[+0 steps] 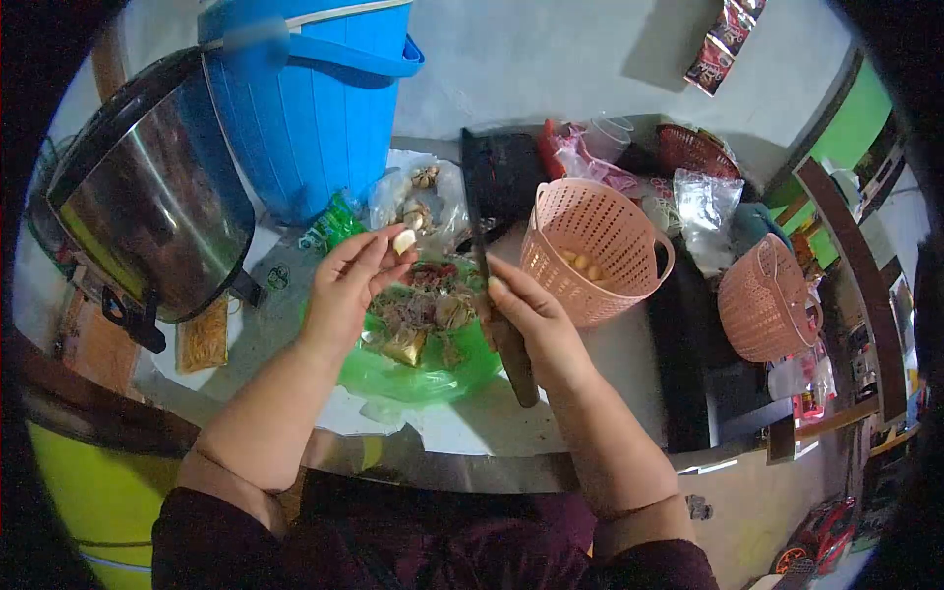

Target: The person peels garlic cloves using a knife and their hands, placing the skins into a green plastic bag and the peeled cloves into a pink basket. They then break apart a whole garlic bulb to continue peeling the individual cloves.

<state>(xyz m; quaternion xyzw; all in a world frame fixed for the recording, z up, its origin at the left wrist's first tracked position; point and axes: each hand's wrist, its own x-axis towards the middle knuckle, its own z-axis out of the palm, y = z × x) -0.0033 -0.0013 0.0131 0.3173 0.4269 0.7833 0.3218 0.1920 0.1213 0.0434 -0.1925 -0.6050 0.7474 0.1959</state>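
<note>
My left hand [339, 290] is closed around a pale peeled garlic clove [404, 240], pinched between thumb and fingertips. In my right hand [541, 324] is a knife [514, 364], its dark blade upright and its handle angled down toward me. Below and between both hands lies a green plastic bag [423, 379], spread open with dry garlic skins [423, 310] in it. Just beyond my left fingertips, a clear plastic bag [449, 195] holds several garlic bulbs [425, 177]. To the right of the knife stands a pink basket [595, 231] with peeled cloves [582, 264] at its bottom.
A blue bucket [305, 118] rises at the back left beside a large dark, shiny appliance [157, 197]. Another pink basket [762, 305] stands on the right. Red sachets [723, 49] hang on the wall. A brown woven basket [693, 149] and plastic packets lie at the back right.
</note>
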